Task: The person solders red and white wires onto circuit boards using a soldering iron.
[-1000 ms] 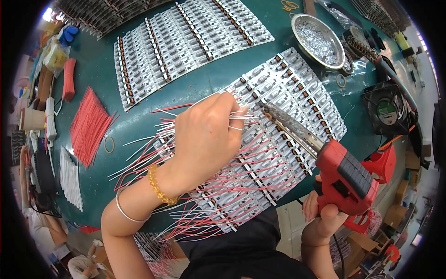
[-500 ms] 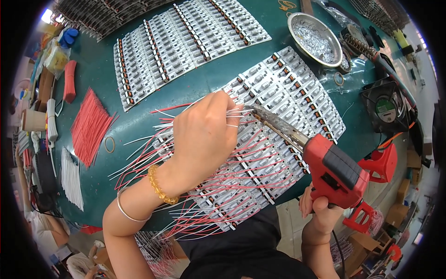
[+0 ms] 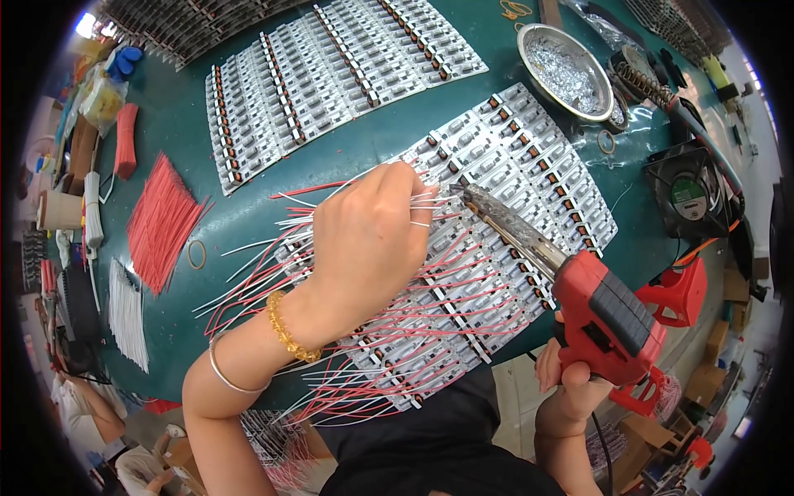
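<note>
My left hand [image 3: 368, 231] is closed, pinching a few white wires [image 3: 423, 201] between thumb and fingers over a panel of small circuit boards [image 3: 517, 145]. In my right hand [image 3: 571, 382] is a red and black soldering gun [image 3: 612, 310], gripped by its handle. Its dark metal tip points up and left, a short way from the pinched wire ends; whether it touches the board I cannot tell. Many red and white wires [image 3: 463, 310] fan out leftward from the near half of the panel. My left hand covers part of the panel and wires.
Another board panel [image 3: 339, 74] lies at the back. A metal bowl of silvery scraps [image 3: 566, 73] and a black fan [image 3: 686, 194] stand on the right. Bundles of red wires [image 3: 165, 223] and white wires [image 3: 128, 318] lie left on the green table [image 3: 240, 240].
The soldering gun has drawn back slightly to the right and down, its tip a little farther from the wire ends. My left hand keeps its pinch, and the view has shifted a little.
</note>
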`<action>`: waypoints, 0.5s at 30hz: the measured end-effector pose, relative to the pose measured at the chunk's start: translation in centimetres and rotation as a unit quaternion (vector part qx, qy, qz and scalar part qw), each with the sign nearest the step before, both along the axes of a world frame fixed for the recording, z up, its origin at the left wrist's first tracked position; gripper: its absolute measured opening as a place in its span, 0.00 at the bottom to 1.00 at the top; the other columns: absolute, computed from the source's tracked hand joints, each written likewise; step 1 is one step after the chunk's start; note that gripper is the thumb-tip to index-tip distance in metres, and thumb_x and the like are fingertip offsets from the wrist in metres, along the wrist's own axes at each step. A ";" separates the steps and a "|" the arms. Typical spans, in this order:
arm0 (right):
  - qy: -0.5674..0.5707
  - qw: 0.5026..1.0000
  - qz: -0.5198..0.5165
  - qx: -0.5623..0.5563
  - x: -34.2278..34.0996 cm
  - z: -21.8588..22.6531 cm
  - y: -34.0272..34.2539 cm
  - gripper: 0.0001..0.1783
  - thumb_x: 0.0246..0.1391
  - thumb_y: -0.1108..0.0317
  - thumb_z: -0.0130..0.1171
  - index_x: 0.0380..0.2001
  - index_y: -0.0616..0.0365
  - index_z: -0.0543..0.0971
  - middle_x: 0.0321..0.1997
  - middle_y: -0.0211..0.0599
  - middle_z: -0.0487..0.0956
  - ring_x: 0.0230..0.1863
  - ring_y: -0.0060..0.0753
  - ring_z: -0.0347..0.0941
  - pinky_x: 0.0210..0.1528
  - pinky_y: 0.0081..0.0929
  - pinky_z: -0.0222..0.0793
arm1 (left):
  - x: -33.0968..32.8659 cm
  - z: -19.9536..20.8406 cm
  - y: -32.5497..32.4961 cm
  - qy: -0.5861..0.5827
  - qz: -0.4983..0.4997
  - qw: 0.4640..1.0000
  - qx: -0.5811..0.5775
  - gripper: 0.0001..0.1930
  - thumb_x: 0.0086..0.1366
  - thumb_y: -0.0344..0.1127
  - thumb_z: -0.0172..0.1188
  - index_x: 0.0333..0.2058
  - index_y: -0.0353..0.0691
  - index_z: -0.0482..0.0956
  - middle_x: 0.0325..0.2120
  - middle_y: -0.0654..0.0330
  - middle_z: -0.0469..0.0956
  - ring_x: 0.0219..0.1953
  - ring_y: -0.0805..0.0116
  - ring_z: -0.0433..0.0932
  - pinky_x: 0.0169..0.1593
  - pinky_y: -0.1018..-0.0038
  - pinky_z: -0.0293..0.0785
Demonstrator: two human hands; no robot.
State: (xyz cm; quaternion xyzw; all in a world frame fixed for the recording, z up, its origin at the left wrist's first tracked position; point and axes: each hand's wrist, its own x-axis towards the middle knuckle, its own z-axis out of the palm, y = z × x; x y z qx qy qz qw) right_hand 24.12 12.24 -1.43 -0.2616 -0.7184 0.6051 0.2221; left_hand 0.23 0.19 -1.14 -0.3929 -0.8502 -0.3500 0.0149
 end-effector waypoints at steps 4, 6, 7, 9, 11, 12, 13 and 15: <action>0.046 0.992 -0.011 -0.114 -1.6 1.5 -0.9 0.47 0.43 0.41 0.62 0.47 0.79 0.64 0.08 0.26 0.63 0.07 0.19 0.59 0.12 0.16 0.56 | -0.1 -0.2 -0.3 -0.021 0.008 0.999 0.023 0.08 0.57 0.32 0.59 0.23 0.36 0.70 0.20 0.54 0.73 0.19 0.55 0.72 0.22 0.65 0.66; 0.058 0.991 -0.020 -0.118 -1.3 1.5 -1.0 0.47 0.43 0.40 0.62 0.47 0.79 0.64 0.08 0.26 0.63 0.07 0.19 0.59 0.12 0.16 0.56 | -0.3 0.2 -0.5 -0.039 0.011 0.998 0.047 0.08 0.56 0.31 0.60 0.23 0.35 0.71 0.19 0.55 0.73 0.18 0.57 0.72 0.22 0.66 0.65; 0.066 0.990 -0.030 -0.124 -1.1 1.6 -1.0 0.47 0.43 0.40 0.61 0.47 0.79 0.63 0.08 0.26 0.62 0.07 0.19 0.58 0.12 0.16 0.56 | -0.6 0.6 -0.6 -0.024 0.023 0.995 0.095 0.08 0.55 0.31 0.61 0.23 0.35 0.72 0.18 0.56 0.72 0.18 0.60 0.70 0.21 0.68 0.64; 0.070 0.989 -0.032 -0.125 -0.7 1.7 -0.6 0.48 0.43 0.39 0.61 0.47 0.79 0.63 0.08 0.25 0.62 0.07 0.19 0.58 0.12 0.16 0.56 | -1.5 1.0 -0.4 0.011 0.035 0.982 0.187 0.07 0.54 0.28 0.62 0.22 0.34 0.73 0.17 0.58 0.69 0.17 0.67 0.67 0.21 0.72 0.62; 0.073 0.989 -0.034 -0.126 -0.4 1.9 -0.4 0.48 0.43 0.38 0.60 0.47 0.79 0.62 0.08 0.25 0.62 0.06 0.19 0.58 0.12 0.16 0.57 | -1.2 2.0 -0.6 -0.020 0.038 0.985 0.169 0.08 0.54 0.29 0.62 0.21 0.34 0.72 0.17 0.57 0.68 0.17 0.67 0.67 0.21 0.72 0.62; 0.067 0.989 -0.038 -0.127 -0.3 2.1 -0.5 0.49 0.43 0.38 0.60 0.47 0.78 0.62 0.08 0.25 0.61 0.06 0.19 0.58 0.11 0.16 0.57 | -1.0 2.7 -0.7 -0.049 0.043 0.987 0.148 0.09 0.53 0.29 0.63 0.20 0.34 0.72 0.17 0.57 0.68 0.17 0.67 0.67 0.21 0.72 0.62; 0.060 0.989 -0.043 -0.128 -0.3 2.2 -0.5 0.49 0.43 0.37 0.59 0.47 0.78 0.62 0.08 0.25 0.61 0.06 0.19 0.58 0.11 0.16 0.57 | -0.5 2.8 -0.8 -0.047 0.021 0.995 0.091 0.09 0.53 0.31 0.62 0.20 0.35 0.72 0.17 0.57 0.69 0.17 0.64 0.68 0.22 0.70 0.63; 0.058 0.988 -0.043 -0.133 -0.3 2.1 -0.7 0.49 0.43 0.37 0.60 0.47 0.78 0.62 0.08 0.25 0.61 0.06 0.18 0.58 0.11 0.16 0.56 | 0.3 1.2 -0.4 -0.027 0.008 0.997 0.074 0.09 0.54 0.31 0.62 0.21 0.35 0.72 0.17 0.58 0.69 0.17 0.66 0.68 0.21 0.71 0.61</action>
